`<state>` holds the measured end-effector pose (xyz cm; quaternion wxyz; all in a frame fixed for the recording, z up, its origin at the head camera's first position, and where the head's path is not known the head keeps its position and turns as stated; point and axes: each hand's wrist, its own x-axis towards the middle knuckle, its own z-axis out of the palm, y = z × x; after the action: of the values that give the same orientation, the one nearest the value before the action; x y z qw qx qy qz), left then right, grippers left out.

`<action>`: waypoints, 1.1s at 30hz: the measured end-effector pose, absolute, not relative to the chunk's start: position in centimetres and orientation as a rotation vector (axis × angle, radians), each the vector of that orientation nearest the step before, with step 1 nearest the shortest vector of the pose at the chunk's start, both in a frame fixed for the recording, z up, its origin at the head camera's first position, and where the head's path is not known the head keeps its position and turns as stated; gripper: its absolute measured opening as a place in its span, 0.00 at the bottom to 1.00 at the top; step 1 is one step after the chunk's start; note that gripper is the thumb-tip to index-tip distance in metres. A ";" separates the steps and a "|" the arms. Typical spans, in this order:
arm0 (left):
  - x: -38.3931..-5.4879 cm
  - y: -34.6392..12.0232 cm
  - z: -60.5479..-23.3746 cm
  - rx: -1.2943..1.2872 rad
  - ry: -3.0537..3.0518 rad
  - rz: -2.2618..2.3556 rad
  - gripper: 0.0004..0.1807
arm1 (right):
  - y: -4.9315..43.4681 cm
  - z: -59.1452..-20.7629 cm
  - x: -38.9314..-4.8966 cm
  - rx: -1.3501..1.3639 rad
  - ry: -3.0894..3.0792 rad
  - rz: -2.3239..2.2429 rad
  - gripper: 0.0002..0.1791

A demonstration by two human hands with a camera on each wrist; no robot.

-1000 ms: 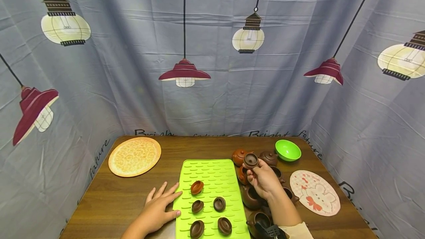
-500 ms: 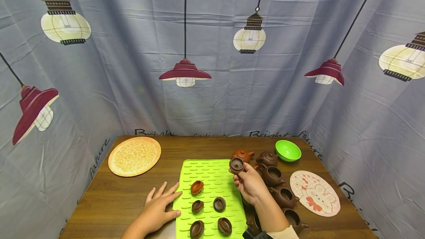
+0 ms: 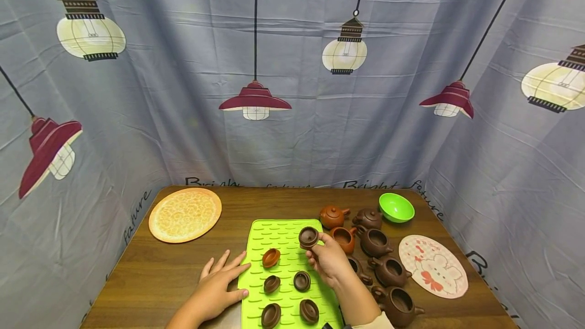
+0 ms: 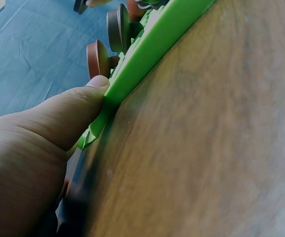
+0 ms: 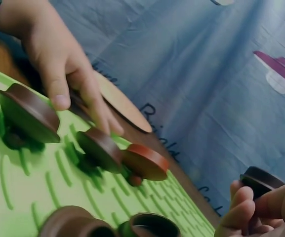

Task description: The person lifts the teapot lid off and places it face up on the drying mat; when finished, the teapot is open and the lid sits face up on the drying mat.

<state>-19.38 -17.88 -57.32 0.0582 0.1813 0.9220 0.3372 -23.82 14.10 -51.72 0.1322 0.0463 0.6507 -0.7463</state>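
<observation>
My right hand (image 3: 330, 263) pinches a dark brown teapot lid (image 3: 309, 237) between thumb and fingers, above the right part of a green ridged mat (image 3: 285, 227). In the right wrist view, that teapot lid (image 5: 262, 178) is partly covered by the fingers. My left hand (image 3: 218, 288) lies with fingers spread at the mat's left edge; in the left wrist view its thumb (image 4: 78, 106) touches that edge. On the mat, a reddish-brown lid (image 3: 271, 258) lies knob-down, with several dark brown lids (image 3: 302, 281) nearer the front.
Several lidless dark brown teapots (image 3: 392, 271) and a reddish open teapot (image 3: 344, 238) stand right of the mat. Behind them are a lidded reddish teapot (image 3: 332, 216), a lidded dark teapot (image 3: 367, 219) and a green bowl (image 3: 396, 207). Round placemats (image 3: 185, 216) lie at both sides.
My right hand has carried the dark brown lid leftward from above the teapots to over the mat, uncovering teapots behind it. The left hand stays put.
</observation>
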 end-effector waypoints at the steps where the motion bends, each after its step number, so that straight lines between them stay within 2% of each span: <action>1: -19.4 -17.9 -57.3 0.550 2.794 1.021 0.39 | 14.0 -51.8 -23.7 0.134 1.911 -2.143 0.17; 22: -19.5 -17.9 -57.4 0.548 2.796 1.014 0.39 | 12.7 -54.0 -23.4 0.181 2.165 -1.849 0.16; 33: -19.5 -17.9 -57.4 0.542 2.804 1.010 0.39 | 12.6 -54.1 -23.7 0.139 2.170 -1.785 0.10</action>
<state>-19.47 -17.93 -57.41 0.0559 0.1786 0.9242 0.3330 -23.67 12.56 -54.11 0.1635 0.0487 0.7611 -0.6258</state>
